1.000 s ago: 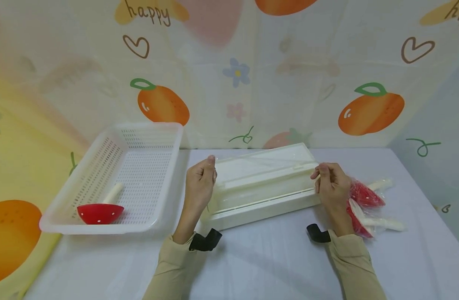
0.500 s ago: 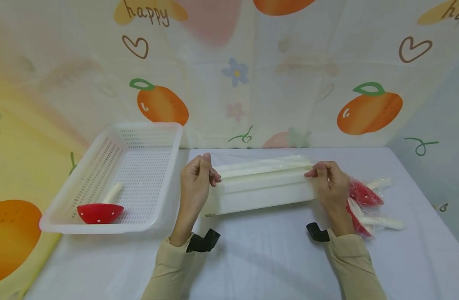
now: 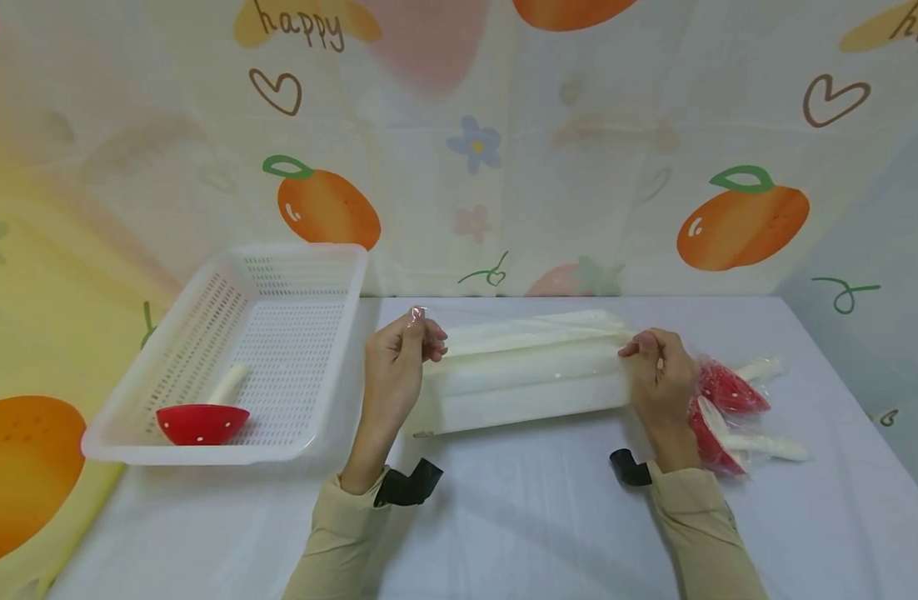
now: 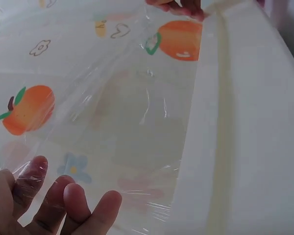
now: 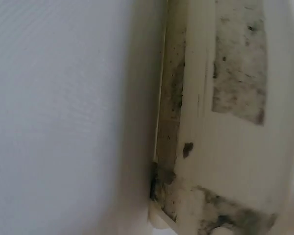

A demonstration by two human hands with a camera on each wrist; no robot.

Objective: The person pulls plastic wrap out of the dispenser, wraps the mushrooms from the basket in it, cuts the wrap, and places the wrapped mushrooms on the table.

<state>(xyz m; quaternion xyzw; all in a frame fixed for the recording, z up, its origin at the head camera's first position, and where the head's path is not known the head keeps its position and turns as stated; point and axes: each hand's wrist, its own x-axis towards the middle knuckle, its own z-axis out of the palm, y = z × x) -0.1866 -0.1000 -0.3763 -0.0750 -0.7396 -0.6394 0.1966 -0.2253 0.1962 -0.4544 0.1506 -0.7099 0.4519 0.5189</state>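
Observation:
My left hand pinches the left corner of a sheet of clear cling film, its other fingers spread behind it. At the opposite end my right hand pinches the film's edge close to the dispenser's right end. Between my hands the long white cling film dispenser is tipped on the table. Film stretches away from the dispenser's edge in the left wrist view. The right wrist view shows a dispenser face with dirty, dark-speckled patches; that hand itself is barely visible there.
A white perforated basket stands at left, holding a red ladle with white dots and a pale handle. Right of my right hand lie two red ladles wrapped in clear film. A printed cloth hangs behind the white table.
The dispenser, earlier flat with its open tray showing, has tipped so an outer face shows towards me. Both hands keep their pinch on the film and have barely shifted.

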